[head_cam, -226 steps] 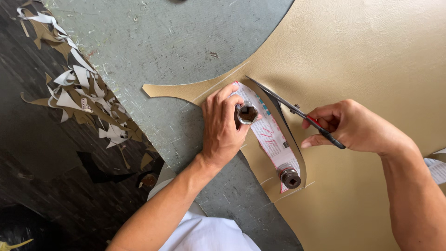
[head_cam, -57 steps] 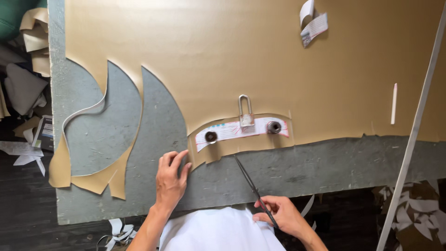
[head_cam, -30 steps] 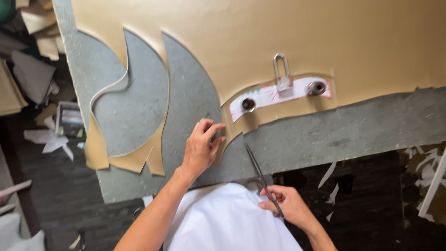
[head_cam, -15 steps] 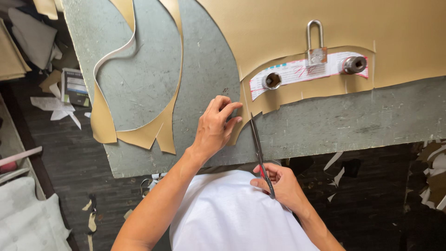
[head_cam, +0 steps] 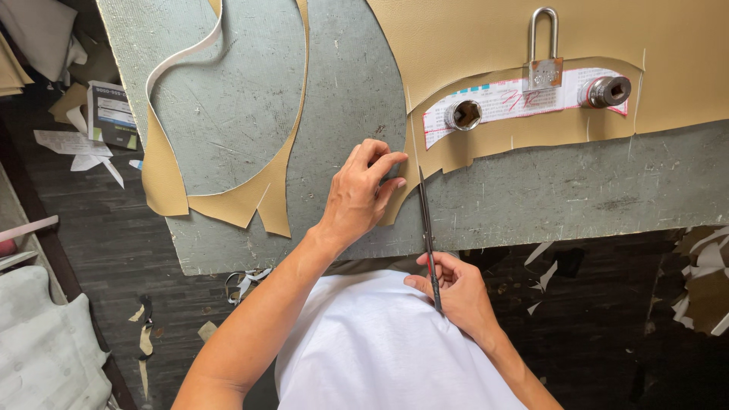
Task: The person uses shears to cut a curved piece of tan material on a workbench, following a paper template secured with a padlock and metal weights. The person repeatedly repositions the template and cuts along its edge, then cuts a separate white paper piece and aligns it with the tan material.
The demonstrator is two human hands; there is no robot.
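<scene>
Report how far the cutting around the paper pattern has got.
Done: curved tan offcuts lie loose on the grey-green cutting board, and cuts run above and below the weighted white paper pattern. In hand: the left hand pins the tan sheet's corner while the right hand holds a thin blade there. Left: the pattern's right end looks uncut.

Bare grey table (head_cam: 547, 190) lies open along the near edge, right of the slim knife (head_cam: 427, 228) that the right hand (head_cam: 456, 292) holds upright in front of the body. The left hand (head_cam: 364, 193) blocks the tan sheet (head_cam: 471, 38) corner. Farther back, two metal socket weights (head_cam: 463, 114) and a padlock (head_cam: 544, 64) stand on the paper pattern (head_cam: 516, 99). Leftward, a curled tan offcut (head_cam: 228, 197) rings an open patch.
</scene>
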